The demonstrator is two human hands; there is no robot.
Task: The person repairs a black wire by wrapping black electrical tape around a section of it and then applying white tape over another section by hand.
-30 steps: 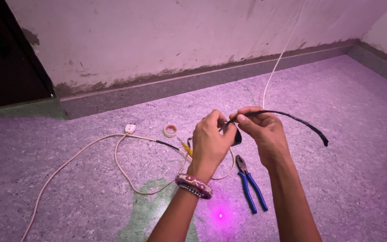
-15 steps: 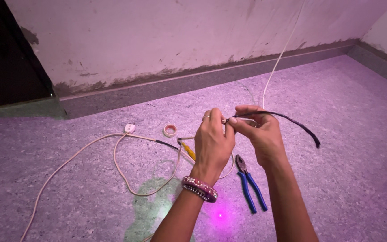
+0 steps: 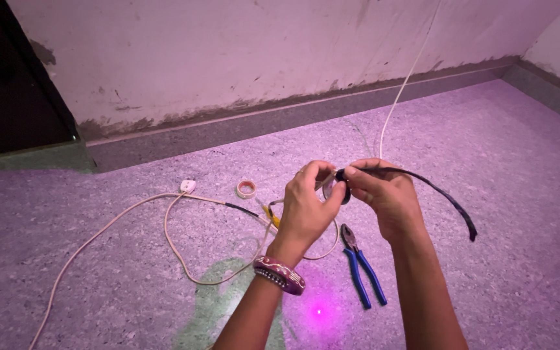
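Observation:
My left hand (image 3: 308,206) and my right hand (image 3: 384,198) meet above the floor, fingertips close together. Between them is a small black roll of tape (image 3: 343,190) and a white cable (image 3: 396,104) that runs up toward the wall. My right hand pinches the cable where black tape is wound on it; a loose black strip (image 3: 447,201) curves away to the right and hangs down. My left hand grips the cable and the roll beside it. A beaded bracelet (image 3: 280,274) sits on my left wrist.
Blue-handled pliers (image 3: 361,269) lie on the speckled floor under my right forearm. A yellow-handled tool (image 3: 271,216) shows behind my left hand. A small tape roll (image 3: 246,188), a white plug (image 3: 188,186) and loops of white cord (image 3: 176,249) lie to the left. A wall skirting (image 3: 241,126) runs behind.
Both hands stay together with small finger shifts. The loose black strip has swung lower on the right, and the black roll now shows between the fingertips.

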